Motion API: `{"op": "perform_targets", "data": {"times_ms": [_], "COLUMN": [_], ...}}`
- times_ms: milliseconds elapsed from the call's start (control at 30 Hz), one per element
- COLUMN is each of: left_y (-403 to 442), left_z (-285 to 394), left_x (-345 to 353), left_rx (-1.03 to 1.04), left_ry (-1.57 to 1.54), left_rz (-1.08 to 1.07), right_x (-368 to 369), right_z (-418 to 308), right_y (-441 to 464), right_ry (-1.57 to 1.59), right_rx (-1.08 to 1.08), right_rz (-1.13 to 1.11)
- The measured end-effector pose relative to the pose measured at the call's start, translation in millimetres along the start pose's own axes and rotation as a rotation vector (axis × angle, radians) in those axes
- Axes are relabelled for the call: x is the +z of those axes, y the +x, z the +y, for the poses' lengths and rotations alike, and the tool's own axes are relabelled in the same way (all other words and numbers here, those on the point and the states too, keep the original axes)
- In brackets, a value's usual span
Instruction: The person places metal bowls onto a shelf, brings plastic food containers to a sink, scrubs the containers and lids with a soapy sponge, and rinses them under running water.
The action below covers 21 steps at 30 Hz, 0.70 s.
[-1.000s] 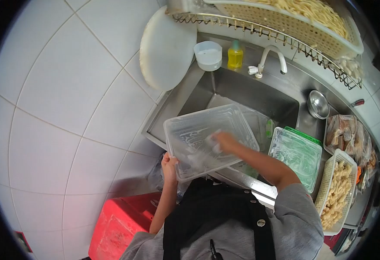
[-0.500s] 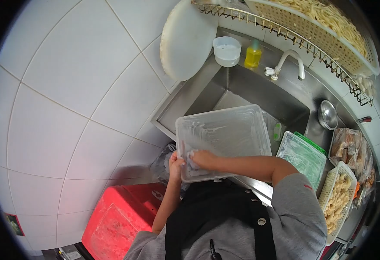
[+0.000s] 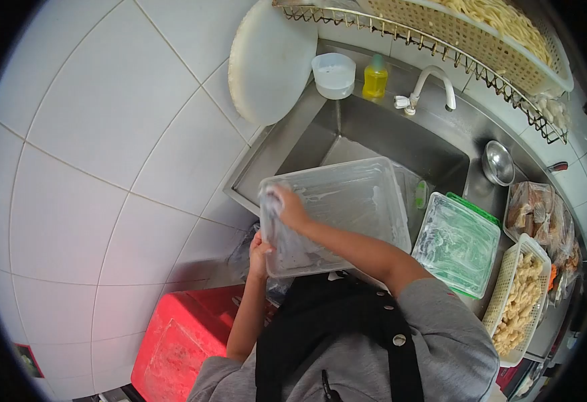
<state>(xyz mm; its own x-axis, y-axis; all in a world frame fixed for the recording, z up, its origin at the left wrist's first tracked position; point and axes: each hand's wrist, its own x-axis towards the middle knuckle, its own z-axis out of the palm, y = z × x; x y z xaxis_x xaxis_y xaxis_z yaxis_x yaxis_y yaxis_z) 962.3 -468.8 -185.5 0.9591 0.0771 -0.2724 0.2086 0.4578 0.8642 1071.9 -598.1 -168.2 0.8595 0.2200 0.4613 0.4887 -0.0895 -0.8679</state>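
Clearly the steel sink (image 3: 400,130) is biggest, with the clear container (image 3: 357,191) held over its near side, whitish film smeared across the inside. Just right of that container lies a smaller soapy tray (image 3: 459,241) showing green. At the container's left edge, the left hand (image 3: 260,252) grips the rim with curled fingers. Farther up that same end, the right hand (image 3: 289,206) presses inside, its fingers closed around a whitish wad (image 3: 274,195), blurred.

White, large-tiled wall (image 3: 106,154) — pinkish low down — beside a metal counter (image 3: 475,127).
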Motion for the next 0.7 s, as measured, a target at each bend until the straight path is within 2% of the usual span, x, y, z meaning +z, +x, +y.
{"op": "perform_targets", "data": {"times_ms": [33, 67, 133, 200, 233, 300, 400, 433, 500, 533, 567, 600, 633, 700], "left_y": [-2, 1, 13, 21, 22, 24, 18, 11, 11, 13, 17, 19, 16, 9], "left_z": [1, -1, -14, -12, -10, -11, -12, 1, 8, 8, 10, 19, 32, 57], "left_x": [3, 0, -7, -6, -8, -7, 9, 28, 39, 36, 31, 32, 45, 72], "left_rx": [0.022, 0.028, 0.093, 0.086, 0.077, 0.065, 0.108, 0.104, 0.11, 0.172, 0.233, 0.248, 0.243, 0.265], "left_ry": [0.024, 0.033, -0.055, -0.09, -0.117, -0.142, -0.096, -0.089, -0.084, 0.041, 0.172, 0.228, 0.226, 0.188], "left_rz": [-0.002, 0.0, 0.095, 0.062, 0.036, 0.008, 0.005, 0.019, 0.032, 0.003, -0.032, -0.006, -0.011, -0.025], "right_x": [1, 4, 8, 7, 5, -1, -3, -1, 7, 3, -3, -12, -23, -56], "right_z": [3, 0, -6, -32, -34, -34, -9, 11, 50, 36, 20, 8, 8, 13], "right_y": [9, 6, -15, -47, -52, -58, -43, -39, -31, -31, -35, -41, -47, -58], "right_ry": [0.031, 0.041, 0.003, 0.145, 0.142, -0.041, -0.194, -0.2, -0.234, -0.229, -0.306, -0.386, -0.389, -0.478], "right_rx": [0.107, 0.102, 0.097, 0.296, 0.3, 0.349, 0.293, 0.296, 0.292, 0.288, 0.222, 0.164, 0.169, -0.245], "right_rz": [0.118, 0.12, -0.066, -0.258, -0.256, -0.529, -0.644, -0.639, -0.057, -0.057, -0.167, -0.278, -0.275, -0.259]}}
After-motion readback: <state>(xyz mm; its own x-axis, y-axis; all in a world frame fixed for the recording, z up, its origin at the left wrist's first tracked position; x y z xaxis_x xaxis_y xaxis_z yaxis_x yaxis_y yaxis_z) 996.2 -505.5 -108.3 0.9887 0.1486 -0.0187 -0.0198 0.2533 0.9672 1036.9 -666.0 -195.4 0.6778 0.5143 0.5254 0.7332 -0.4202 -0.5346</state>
